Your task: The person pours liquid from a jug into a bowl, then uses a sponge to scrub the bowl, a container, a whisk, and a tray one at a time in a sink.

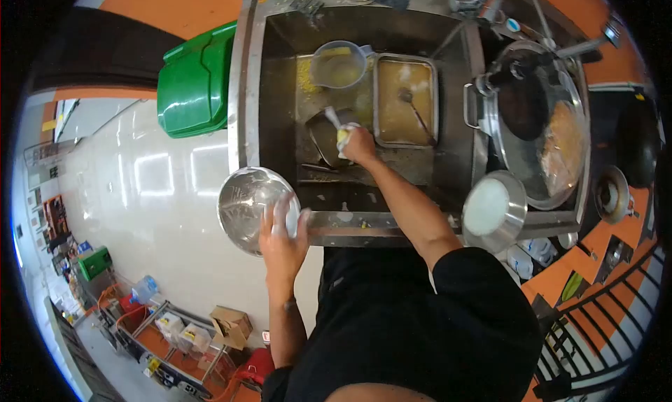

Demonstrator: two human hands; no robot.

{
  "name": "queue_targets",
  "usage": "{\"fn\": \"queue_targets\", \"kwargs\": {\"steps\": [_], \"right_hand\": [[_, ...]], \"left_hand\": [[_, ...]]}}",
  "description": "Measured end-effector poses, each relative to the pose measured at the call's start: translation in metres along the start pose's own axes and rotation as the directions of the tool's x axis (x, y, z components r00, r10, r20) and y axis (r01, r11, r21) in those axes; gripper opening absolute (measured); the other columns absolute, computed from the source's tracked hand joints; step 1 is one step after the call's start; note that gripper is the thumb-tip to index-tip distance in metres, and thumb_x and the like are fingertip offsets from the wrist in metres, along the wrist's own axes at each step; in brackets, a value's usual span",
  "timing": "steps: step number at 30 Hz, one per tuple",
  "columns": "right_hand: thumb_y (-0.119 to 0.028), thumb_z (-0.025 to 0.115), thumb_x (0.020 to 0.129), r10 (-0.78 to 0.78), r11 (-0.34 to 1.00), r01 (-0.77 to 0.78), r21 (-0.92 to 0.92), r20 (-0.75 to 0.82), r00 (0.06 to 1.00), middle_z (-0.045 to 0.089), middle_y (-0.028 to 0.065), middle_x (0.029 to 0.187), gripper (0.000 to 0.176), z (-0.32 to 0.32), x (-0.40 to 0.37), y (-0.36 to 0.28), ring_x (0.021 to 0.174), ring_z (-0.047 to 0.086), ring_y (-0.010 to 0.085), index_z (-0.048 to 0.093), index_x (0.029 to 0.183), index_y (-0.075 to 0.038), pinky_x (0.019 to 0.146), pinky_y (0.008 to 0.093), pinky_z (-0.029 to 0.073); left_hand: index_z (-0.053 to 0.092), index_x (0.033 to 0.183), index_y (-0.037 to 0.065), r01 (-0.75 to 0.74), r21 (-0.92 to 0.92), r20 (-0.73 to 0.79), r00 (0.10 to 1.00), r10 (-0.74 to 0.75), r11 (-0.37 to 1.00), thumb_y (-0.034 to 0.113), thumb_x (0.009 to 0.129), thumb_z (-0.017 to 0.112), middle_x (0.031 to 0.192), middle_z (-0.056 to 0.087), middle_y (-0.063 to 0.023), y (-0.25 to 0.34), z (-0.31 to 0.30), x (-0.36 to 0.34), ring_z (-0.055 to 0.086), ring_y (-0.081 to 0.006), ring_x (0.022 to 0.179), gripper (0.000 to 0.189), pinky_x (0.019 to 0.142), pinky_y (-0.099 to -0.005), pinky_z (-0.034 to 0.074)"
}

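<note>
inside the sink (248, 108), the right hand (360, 145) pinches a yellowish sponge (342, 135); the left hand (283, 240) spreads over a bowl (241, 207).

Right hand (360, 145) gripping yellow-white sponge (343, 135) in metal sink (246, 87), left hand (283, 240) at steel bowl (243, 195)

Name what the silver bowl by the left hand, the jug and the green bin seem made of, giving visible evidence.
Silver bowl: polished metal, likely stainless steel; bright, mirror-like reflections.
Jug: smooth, probably plastic, possibly glass; see-through walls.
Green bin: glossy, probably moulded plastic; even colour, bright highlights.
</note>
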State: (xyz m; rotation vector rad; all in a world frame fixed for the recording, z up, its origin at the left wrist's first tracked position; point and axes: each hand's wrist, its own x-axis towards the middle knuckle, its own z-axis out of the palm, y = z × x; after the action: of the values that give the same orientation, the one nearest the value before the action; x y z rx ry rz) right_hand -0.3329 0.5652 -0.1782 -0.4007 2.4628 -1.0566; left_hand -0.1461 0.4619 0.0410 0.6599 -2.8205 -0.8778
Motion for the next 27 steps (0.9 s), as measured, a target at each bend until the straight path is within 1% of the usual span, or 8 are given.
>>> {"fn": "queue_targets", "kwargs": {"steps": [3,6,8,10,14,16,19,27], "right_hand": [[-0.007,0.070,0.065,-0.549,0.812,0.548,-0.202,0.055,0.834,0.064,0.0117,0.097,0.037,-0.050,-0.017,0.002,0.091,0.061,0.0329,0.067,0.101,-0.011,0.078,0.0414,0.050],[-0.006,0.066,0.067,-0.508,0.830,0.526,-0.185,0.139,0.850,0.061,0.0137,0.106,0.037,-0.133,-0.064,-0.058,0.096,0.058,0.0347,0.066,0.104,-0.008,0.084,0.0415,0.046],[-0.005,0.065,0.066,-0.616,0.786,0.604,-0.133,-0.072,0.785,0.060,0.0163,0.112,0.041,-0.150,-0.080,-0.043,0.103,0.056,0.0350,0.066,0.106,-0.006,0.088,0.0415,0.045],[-0.005,0.065,0.065,-0.506,0.853,0.498,-0.158,-0.011,0.863,0.060,0.0164,0.113,0.042,-0.177,-0.100,-0.050,0.105,0.055,0.0346,0.065,0.107,-0.006,0.090,0.0410,0.044],[-0.006,0.065,0.063,-0.429,0.882,0.426,-0.202,0.035,0.903,0.062,0.0150,0.109,0.051,-0.189,-0.128,-0.055,0.100,0.059,0.0343,0.062,0.114,-0.009,0.091,0.0401,0.045],[0.000,0.069,0.061,-0.348,0.908,0.350,-0.230,0.049,0.936,0.060,0.0137,0.113,0.056,-0.173,-0.125,-0.028,0.104,0.056,0.0345,0.061,0.115,-0.013,0.089,0.0415,0.046],[-0.002,0.069,0.062,-0.455,0.869,0.435,-0.235,-0.034,0.890,0.059,0.0154,0.108,0.049,-0.168,-0.131,-0.031,0.100,0.056,0.0352,0.062,0.110,-0.009,0.086,0.0390,0.047],[-0.008,0.066,0.067,-0.370,0.890,0.376,-0.258,0.072,0.926,0.058,0.0182,0.101,0.039,-0.147,-0.132,-0.036,0.096,0.055,0.0379,0.062,0.106,-0.003,0.082,0.0420,0.046]], "left_hand": [[0.047,0.127,0.003,-0.167,0.104,-0.129,0.975,0.179,0.980,0.017,0.071,0.073,0.113,0.058,-0.0161,0.013,0.031,0.038,0.053,-0.0347,0.109,0.063,0.095,-0.0432,0.040],[0.042,0.131,0.002,-0.183,0.375,-0.022,0.978,0.206,0.909,0.016,0.071,0.071,0.115,0.058,-0.0164,0.017,0.052,0.066,0.054,-0.0341,0.109,0.067,0.096,-0.0411,0.040],[0.050,0.126,0.007,-0.097,0.229,0.011,0.995,0.097,0.968,0.017,0.073,0.066,0.113,0.061,-0.0134,0.013,0.063,0.078,0.057,-0.0338,0.103,0.057,0.098,-0.0433,0.037],[0.058,0.119,0.015,0.062,0.156,-0.002,0.998,-0.063,0.986,0.018,0.073,0.065,0.106,0.065,-0.0091,0.014,0.061,0.077,0.061,-0.0308,0.094,0.047,0.099,-0.0482,0.034],[0.060,0.117,0.018,-0.194,0.477,0.049,0.980,0.195,0.857,0.025,0.074,0.065,0.109,0.064,-0.0065,-0.022,0.042,0.060,0.058,-0.0259,0.104,0.043,0.099,-0.0547,0.030],[0.063,0.113,0.017,-0.209,0.476,0.093,0.978,0.188,0.854,0.032,0.080,0.063,0.111,0.061,-0.0045,-0.035,0.030,0.056,0.053,-0.0252,0.109,0.037,0.099,-0.0568,0.029],[0.064,0.110,0.014,-0.081,0.471,0.155,0.988,0.008,0.878,0.043,0.083,0.061,0.111,0.059,-0.0066,-0.036,-0.001,0.051,0.050,-0.0248,0.113,0.040,0.101,-0.0571,0.026],[0.061,0.112,0.016,-0.107,0.384,-0.071,0.987,0.145,0.917,0.043,0.080,0.063,0.116,0.054,-0.0070,-0.059,-0.004,0.022,0.046,-0.0264,0.117,0.042,0.099,-0.0664,0.020]]}}
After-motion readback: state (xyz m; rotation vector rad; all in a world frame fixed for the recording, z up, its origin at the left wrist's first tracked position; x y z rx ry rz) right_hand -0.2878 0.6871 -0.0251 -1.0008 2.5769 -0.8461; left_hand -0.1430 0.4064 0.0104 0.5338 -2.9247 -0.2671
